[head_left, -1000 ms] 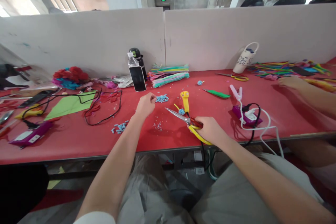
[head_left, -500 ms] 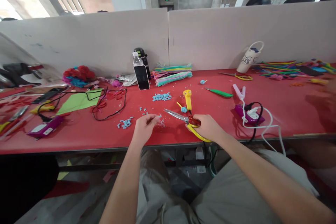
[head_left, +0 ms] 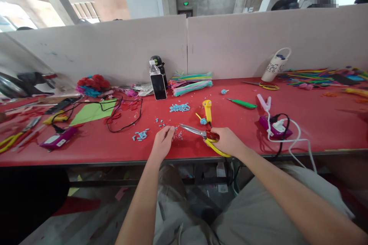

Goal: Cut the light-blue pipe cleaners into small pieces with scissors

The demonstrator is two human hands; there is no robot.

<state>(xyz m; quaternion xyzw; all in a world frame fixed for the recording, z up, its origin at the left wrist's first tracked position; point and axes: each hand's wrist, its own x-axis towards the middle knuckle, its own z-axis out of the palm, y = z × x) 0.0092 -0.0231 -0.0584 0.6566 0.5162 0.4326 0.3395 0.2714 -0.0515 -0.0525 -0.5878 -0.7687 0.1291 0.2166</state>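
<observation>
My left hand [head_left: 164, 139] is closed in a pinch just above the table, and a tiny blue piece [head_left: 176, 128] shows at its fingertips. In my right hand [head_left: 227, 140] are scissors [head_left: 193, 129] with yellow and red handles, their blades pointing left towards the pinched fingers. Small clippings [head_left: 180, 135] lie scattered between my hands. To the left is a loose heap of short blue pieces [head_left: 140, 135], and a larger pile of blue pieces [head_left: 179, 107] lies further back. Behind the scissors sits a blue fuzzy ball [head_left: 203, 121] on a yellow stem, beside a yellow glue gun [head_left: 207, 110].
A phone [head_left: 158, 87] leans upright against bottles. Bundled pipe cleaners [head_left: 192, 84] lie along the white partition [head_left: 244, 42]. A green-handled tool [head_left: 243, 103] and a purple power strip [head_left: 274, 127] with cables are on the right. Another purple power strip [head_left: 59, 138] is on the left.
The camera view has shifted slightly. My left hand keeps its pinch and my right hand still holds the scissors; a person's hand at the far right edge has gone from view.
</observation>
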